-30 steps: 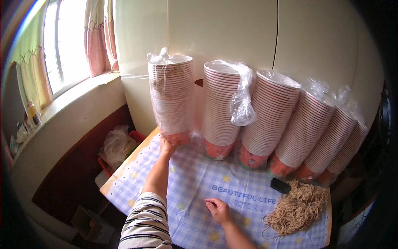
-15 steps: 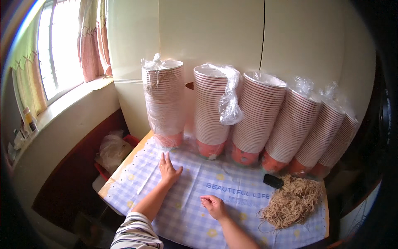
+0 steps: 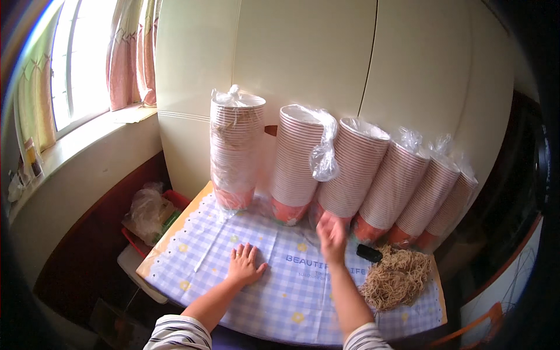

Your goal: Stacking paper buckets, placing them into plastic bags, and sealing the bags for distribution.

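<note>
My left hand (image 3: 245, 265) lies flat on the checked tablecloth (image 3: 233, 309), fingers spread, with nothing in it. Motion blurs my right hand (image 3: 332, 238), raised before the third cup stack (image 3: 353, 169); how its fingers are set cannot be made out. Several tall stacks of paper cups in clear plastic stand along the table's back. The leftmost stack (image 3: 236, 154) has a knotted bag top, and from the second stack (image 3: 296, 163) hangs a bunched plastic end (image 3: 324, 162). Right of my right hand are a small black object (image 3: 369, 252) and a heap of tan string (image 3: 398, 279).
Behind the stacks rises a pale cabinet (image 3: 303, 52). A windowsill (image 3: 87, 137) with small items runs along the left. Beside the table's left edge, a red container (image 3: 177, 199) holds plastic bags (image 3: 147, 213). An orange frame (image 3: 475, 326) shows at the lower right.
My left hand has drawn back from the leftmost stack and now rests on the cloth. My right hand has lifted forward and right, toward the third stack. The view has shifted slightly.
</note>
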`<state>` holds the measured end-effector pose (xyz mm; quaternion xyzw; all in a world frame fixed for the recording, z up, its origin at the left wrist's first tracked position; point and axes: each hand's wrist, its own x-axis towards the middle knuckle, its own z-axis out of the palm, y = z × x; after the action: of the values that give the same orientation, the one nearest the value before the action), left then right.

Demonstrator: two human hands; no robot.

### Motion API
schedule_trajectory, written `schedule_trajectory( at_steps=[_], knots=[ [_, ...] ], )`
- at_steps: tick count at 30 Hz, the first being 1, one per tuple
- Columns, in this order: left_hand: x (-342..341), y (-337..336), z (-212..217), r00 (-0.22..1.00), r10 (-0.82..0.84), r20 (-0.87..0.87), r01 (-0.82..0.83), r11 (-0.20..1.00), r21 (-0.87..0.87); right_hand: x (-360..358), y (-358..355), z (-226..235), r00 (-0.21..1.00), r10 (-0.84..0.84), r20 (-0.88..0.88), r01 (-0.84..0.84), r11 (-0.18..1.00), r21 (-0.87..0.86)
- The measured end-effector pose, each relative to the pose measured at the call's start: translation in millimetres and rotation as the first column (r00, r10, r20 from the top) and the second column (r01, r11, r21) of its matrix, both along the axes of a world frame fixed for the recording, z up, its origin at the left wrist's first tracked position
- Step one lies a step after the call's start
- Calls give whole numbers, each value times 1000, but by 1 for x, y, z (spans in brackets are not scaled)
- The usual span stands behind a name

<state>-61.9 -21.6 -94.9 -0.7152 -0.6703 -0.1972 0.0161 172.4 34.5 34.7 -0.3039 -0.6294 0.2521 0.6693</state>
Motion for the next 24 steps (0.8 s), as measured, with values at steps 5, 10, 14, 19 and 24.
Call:
schedule_trajectory(
  at_steps=[5, 10, 14, 19, 24],
  knots=[
    [3, -2, 6, 999, 13, 30, -13, 1000, 15, -22, 44, 168, 749, -588, 304, 273, 693, 668],
    [-1, 1, 1, 1000, 0, 23, -1, 998, 59, -73, 91, 221, 301, -799, 520, 307, 598, 741],
    [-1, -1, 2, 999, -5, 39, 3, 998, 60, -88, 117, 219, 206, -569, 796, 409, 789, 458],
    [0, -3, 0, 999, 12, 34, -15, 994, 108, -81, 117, 216, 354, -560, 749, 345, 822, 452],
    [-1, -5, 6, 998, 6, 58, -10, 998, 60, -65, 109, 213, 526, -499, 689, 122, 846, 520]
  ],
)
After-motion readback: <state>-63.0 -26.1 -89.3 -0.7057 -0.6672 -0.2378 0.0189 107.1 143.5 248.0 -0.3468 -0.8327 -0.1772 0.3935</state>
